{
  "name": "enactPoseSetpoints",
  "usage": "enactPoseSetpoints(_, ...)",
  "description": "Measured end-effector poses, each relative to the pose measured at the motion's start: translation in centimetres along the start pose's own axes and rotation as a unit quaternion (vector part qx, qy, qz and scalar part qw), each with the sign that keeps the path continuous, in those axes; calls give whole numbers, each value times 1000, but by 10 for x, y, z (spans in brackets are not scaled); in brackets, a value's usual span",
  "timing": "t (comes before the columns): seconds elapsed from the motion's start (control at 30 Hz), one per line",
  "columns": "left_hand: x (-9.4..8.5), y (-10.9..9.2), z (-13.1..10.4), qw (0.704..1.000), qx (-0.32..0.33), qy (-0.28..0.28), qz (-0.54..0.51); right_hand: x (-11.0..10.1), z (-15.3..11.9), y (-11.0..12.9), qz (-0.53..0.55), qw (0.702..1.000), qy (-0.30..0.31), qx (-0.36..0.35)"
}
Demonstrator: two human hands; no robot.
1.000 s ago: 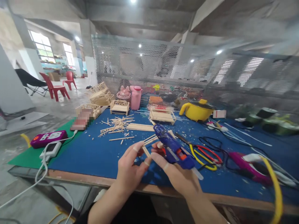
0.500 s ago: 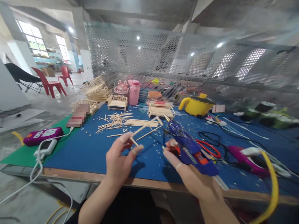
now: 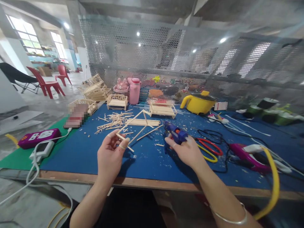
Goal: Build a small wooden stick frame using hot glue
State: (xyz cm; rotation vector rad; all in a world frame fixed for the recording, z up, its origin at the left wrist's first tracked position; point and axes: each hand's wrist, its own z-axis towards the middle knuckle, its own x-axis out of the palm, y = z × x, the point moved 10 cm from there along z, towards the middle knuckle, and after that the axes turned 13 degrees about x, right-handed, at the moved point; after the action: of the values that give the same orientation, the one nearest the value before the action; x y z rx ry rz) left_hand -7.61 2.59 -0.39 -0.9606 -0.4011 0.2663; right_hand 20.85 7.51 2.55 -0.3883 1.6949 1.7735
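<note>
Your left hand point(image 3: 109, 155) pinches a small frame of thin wooden sticks point(image 3: 130, 122) between thumb and fingers. The frame is tilted above the middle of the bench point(image 3: 142, 182), its point reaching away from you toward the far edge. Your right hand point(image 3: 184, 148) is wrapped around a blue glue gun point(image 3: 175, 131), just right of the frame and well apart from it. One loose stick point(image 3: 152, 131) lies on the blue mat point(image 3: 83, 158) between your hands.

Beyond the frame you have a row of long sticks point(image 3: 153, 122), with a messy pile of short sticks point(image 3: 116, 121) to its left. Toward the far edge stand two toy beds point(image 3: 162, 110), a pink jug point(image 3: 134, 91) and, farther right, a yellow pot point(image 3: 199, 104). To the right of your glue gun lie red and yellow tool handles point(image 3: 220, 151), and near the bench's right end sits a purple power strip point(image 3: 250, 158). On the green mat point(image 3: 11, 156) toward the near left corner rest a purple box point(image 3: 39, 138) and a white charger point(image 3: 42, 151); a phone, partly blurred out, lies just beyond them. More wooden pieces point(image 3: 95, 90) are stacked at the far left corner.
</note>
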Motion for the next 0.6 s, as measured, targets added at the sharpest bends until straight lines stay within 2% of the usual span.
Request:
enactPoseSetpoints(0.07, 7, 5, -3, 999, -17, 40, -1, -11, -5, -6, 37, 999, -15, 10)
enactPoseSetpoints(0.17, 16, 8, -8, 995, -24, 98, 3, -17, -17, -9, 23, 999, -23, -1)
enactPoseSetpoints(0.27, 16, 8, -12, 993, -29, 114, 7, -13, -30, -8, 38, 999, 0, -3)
enactPoseSetpoints(0.4, 11, 6, -17, 992, -48, 112, 30, -1, -49, -5, 147, 987, 57, 28)
enactPoseSetpoints(0.5, 13, 5, -24, 988, -74, 131, 24, 1, -63, 4, 199, 977, 75, 7)
enactPoseSetpoints(0.6, 17, 4, -38, 979, -98, 174, 37, 6, -73, 11, 206, 975, 86, -15)
